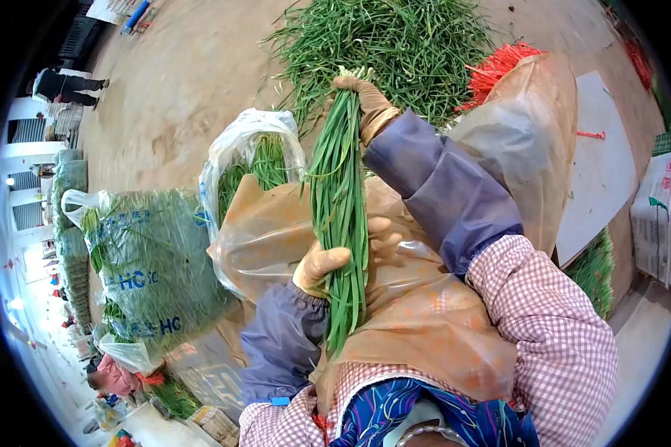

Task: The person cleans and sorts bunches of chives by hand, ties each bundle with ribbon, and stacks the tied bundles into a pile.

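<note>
A long bunch of garlic chives [339, 171] lies lengthwise in front of me, pale stem ends away from me and leaf tips towards my body. My right hand [365, 104], in a soiled glove, is closed around the bunch near the pale ends. Lower down, my gloved left hand [324, 267] supports the leaves from beneath, thumb on one side and fingers showing on the other. Beyond the right hand is a large loose pile of chives [395, 52] on the floor. Translucent brownish plastic sheeting [417, 320] covers my lap.
Red ties [503, 71] lie by the plastic at the right, near a white board [600, 164]. To the left are an open white plastic bag [216, 160] and a large packed bag [156, 261] of greens. A white crate [654, 223] stands far right; people are farther off.
</note>
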A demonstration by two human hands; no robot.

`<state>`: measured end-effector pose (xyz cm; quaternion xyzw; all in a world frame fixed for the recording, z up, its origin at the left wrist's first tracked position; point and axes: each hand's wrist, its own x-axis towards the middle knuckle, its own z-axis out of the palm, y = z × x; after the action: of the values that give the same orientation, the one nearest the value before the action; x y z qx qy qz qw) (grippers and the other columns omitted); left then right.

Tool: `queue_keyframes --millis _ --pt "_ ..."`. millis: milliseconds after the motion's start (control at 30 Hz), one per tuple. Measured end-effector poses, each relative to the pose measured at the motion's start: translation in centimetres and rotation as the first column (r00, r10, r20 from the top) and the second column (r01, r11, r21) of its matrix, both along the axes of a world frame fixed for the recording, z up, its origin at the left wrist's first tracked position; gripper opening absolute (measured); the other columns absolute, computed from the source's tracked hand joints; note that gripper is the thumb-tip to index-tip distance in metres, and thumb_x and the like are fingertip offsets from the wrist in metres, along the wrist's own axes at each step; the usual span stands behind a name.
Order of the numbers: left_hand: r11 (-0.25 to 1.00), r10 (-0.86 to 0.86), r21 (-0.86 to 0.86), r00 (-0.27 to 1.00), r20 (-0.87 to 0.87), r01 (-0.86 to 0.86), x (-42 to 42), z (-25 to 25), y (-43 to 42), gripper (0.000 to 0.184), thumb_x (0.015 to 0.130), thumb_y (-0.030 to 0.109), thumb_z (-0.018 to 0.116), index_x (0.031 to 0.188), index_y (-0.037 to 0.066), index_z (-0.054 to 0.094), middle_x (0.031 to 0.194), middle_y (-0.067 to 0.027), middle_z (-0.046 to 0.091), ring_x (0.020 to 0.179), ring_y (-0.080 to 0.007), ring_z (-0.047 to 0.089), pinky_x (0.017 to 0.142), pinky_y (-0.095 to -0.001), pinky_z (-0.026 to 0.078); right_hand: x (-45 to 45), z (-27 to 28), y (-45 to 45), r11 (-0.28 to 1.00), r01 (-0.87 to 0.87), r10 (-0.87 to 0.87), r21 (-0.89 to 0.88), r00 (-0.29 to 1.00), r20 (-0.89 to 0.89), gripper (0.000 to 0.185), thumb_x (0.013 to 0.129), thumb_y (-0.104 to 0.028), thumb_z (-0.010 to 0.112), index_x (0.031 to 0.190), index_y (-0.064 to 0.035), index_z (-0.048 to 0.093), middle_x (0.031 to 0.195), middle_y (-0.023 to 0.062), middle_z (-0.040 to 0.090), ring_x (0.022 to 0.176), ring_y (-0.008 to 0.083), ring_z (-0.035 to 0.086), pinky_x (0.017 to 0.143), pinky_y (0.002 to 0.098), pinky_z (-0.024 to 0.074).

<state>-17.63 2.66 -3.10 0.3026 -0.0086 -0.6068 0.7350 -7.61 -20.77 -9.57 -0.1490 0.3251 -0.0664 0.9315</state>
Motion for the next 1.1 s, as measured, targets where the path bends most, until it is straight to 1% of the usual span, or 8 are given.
queue_keyframes --millis 133,167,300,667,833,967,1000,1100 --pt "0.963 -0.139 0.220 0.987 -0.081 0.153 0.5 0.3 0.8 0.058 0.074 0.020 0.071 0.125 0.000 0.053 0.130 -0.0174 0.056 0.109 -0.0325 0.063 0.091 -0.0432 0.053 0.4 -2.5 -0.6 0.996 -0.021 0.017 0.081 0.998 0.057 0.023 0.084 -0.022 0.069 0.089 -0.0012 0.060 0.072 0.0119 0.066 0.058 0.0260 0.064 0.059 0.0416 0.0583" --pt "0.955 -0.118 0.261 0.987 -0.110 0.143 0.2 0.8 0.6 0.052 0.073 0.017 0.072 0.119 0.000 0.055 0.112 -0.0131 0.063 0.092 -0.0265 0.068 0.081 -0.0365 0.057 0.5 -3.2 -0.8 0.995 -0.026 0.023 0.098 0.999 0.034 0.024 0.084 -0.023 0.069 0.085 -0.0002 0.061 0.073 0.0124 0.066 0.059 0.0270 0.065 0.061 0.0425 0.0584" --pt "0.968 -0.037 0.249 0.999 -0.013 0.039 -0.2 1.4 -0.5 0.042 0.072 0.009 0.074 0.109 0.001 0.055 0.089 -0.0060 0.056 0.069 -0.0165 0.059 0.073 -0.0335 0.054 -0.7 -3.8 -1.6 0.989 -0.043 0.038 0.140 0.999 0.037 0.026 0.084 -0.024 0.069 0.083 0.0004 0.062 0.072 0.0137 0.067 0.060 0.0286 0.065 0.062 0.0423 0.0581" --pt "0.862 -0.188 0.481 0.982 0.016 0.157 3.3 1.8 -1.5 0.029 0.076 0.009 0.074 0.100 0.001 0.057 0.080 -0.0043 0.056 0.063 -0.0171 0.053 0.075 -0.0334 0.050 -0.7 -7.6 -2.9 0.936 -0.086 0.000 0.342 0.970 0.245 0.025 0.087 -0.025 0.065 0.086 -0.0005 0.060 0.074 0.0146 0.065 0.063 0.0298 0.064 0.065 0.0443 0.0571" --pt "0.871 -0.163 0.431 0.967 -0.197 0.235 5.1 1.2 -2.1 0.015 0.088 0.010 0.064 0.097 0.005 0.053 0.073 -0.0034 0.050 0.055 -0.0103 0.046 0.048 -0.0254 0.034 -0.6 -8.7 -4.0 0.991 -0.036 -0.001 0.127 0.959 0.285 0.033 0.088 -0.033 0.065 0.091 -0.0003 0.062 0.080 0.0147 0.068 0.069 0.0302 0.068 0.067 0.0454 0.0589" --pt "0.711 -0.242 0.701 0.955 0.172 0.054 8.2 4.3 -4.2 0.016 0.092 0.019 0.062 0.087 0.009 0.050 0.064 0.0001 0.043 0.044 -0.0089 0.034 0.040 -0.0231 0.025 -0.3 -10.1 -3.0 0.989 0.075 -0.129 0.129 0.859 0.495 0.078 0.085 -0.069 0.052 0.115 0.0018 0.061 0.113 0.0256 0.064 0.106 0.0356 0.064 0.096 0.0493 0.0505" --pt "0.800 -0.230 0.598 0.943 0.239 0.044 9.8 5.0 -4.9 0.019 0.092 0.022 0.061 0.083 0.010 0.049 0.063 0.0013 0.042 0.044 -0.0089 0.036 0.041 -0.0233 0.026 -1.2 -7.9 -2.4 0.936 0.180 -0.271 0.302 0.917 0.293 0.087 0.085 -0.074 0.046 0.127 0.0021 0.054 0.120 0.0253 0.061 0.116 0.0368 0.058 0.103 0.0511 0.0443" --pt "0.711 -0.241 0.685 0.861 0.448 -0.158 12.9 2.8 -7.8 0.024 0.093 0.026 0.061 0.080 0.010 0.049 0.064 0.0010 0.043 0.046 -0.0092 0.039 0.042 -0.0253 0.028 -2.8 -13.1 -0.1 0.965 -0.092 0.014 0.247 0.954 0.300 0.094 0.085 -0.076 0.041 0.139 0.0008 0.042 0.131 0.0213 0.054 0.123 0.0371 0.052 0.103 0.0546 0.0413"
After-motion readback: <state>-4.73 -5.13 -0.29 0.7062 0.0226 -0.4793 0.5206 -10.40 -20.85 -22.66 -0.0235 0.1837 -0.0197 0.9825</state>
